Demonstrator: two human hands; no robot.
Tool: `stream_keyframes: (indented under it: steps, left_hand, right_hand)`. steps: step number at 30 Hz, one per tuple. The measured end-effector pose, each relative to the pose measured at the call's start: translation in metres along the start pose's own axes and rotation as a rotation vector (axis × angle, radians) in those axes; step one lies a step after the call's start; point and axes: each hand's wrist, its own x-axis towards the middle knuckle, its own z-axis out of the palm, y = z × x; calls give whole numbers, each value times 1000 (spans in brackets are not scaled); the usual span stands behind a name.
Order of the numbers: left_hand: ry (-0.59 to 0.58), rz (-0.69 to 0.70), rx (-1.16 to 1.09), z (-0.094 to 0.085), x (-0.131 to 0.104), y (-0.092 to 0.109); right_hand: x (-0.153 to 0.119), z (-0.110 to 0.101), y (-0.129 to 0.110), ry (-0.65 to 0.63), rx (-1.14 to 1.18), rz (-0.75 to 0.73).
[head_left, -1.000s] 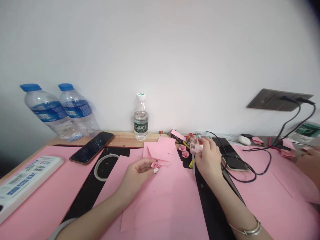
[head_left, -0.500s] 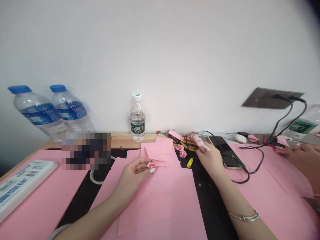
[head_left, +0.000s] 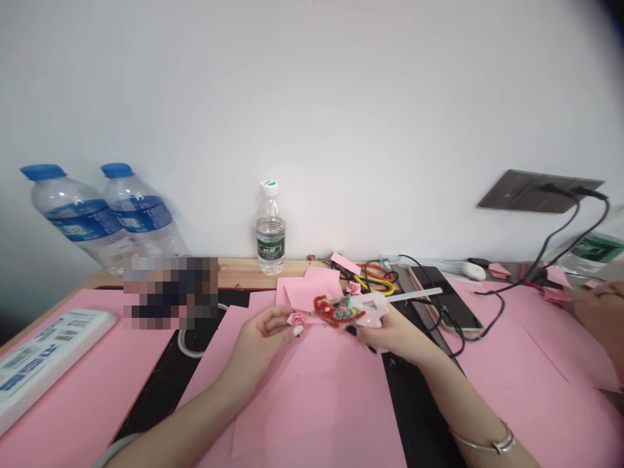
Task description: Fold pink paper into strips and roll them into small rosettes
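Observation:
My left hand point(head_left: 273, 328) pinches a small pink paper rose point(head_left: 296, 319) between thumb and fingers, over the pink sheets point(head_left: 312, 390). My right hand point(head_left: 390, 331) grips a pale pink hot glue gun point(head_left: 371, 309). Its front end carries a red, beaded-looking decoration and points left towards the rose, apart from it. Out of the gun's back sticks a whitish glue stick point(head_left: 419, 294). Behind the rose lie smaller folded pink papers point(head_left: 312, 289). Another paper rose point(head_left: 353, 287) shows just beyond the glue gun, partly covered by it.
A small water bottle point(head_left: 271, 234) stands by the wall, with two larger bottles point(head_left: 141, 211) leaning at left. A white box point(head_left: 53, 357) lies at left. Right of my hand are a phone point(head_left: 451, 302) and black cables point(head_left: 500, 312). Another person's hand point(head_left: 597, 318) is at far right.
My right hand has brought the glue gun from the back of the table leftward and nearer, close to the rose. My left hand keeps holding the rose in nearly the same place.

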Motion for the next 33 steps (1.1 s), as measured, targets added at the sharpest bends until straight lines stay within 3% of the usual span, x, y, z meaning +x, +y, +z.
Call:
stream_keyframes:
  steps: [8, 33]
  left_hand:
    - [-19, 27, -10, -2, 1, -5]
    - [8, 22, -19, 1, -1, -2]
  right_hand:
    - [5, 11, 6, -88, -16, -17]
    - [8, 14, 11, -85, -139, -90]
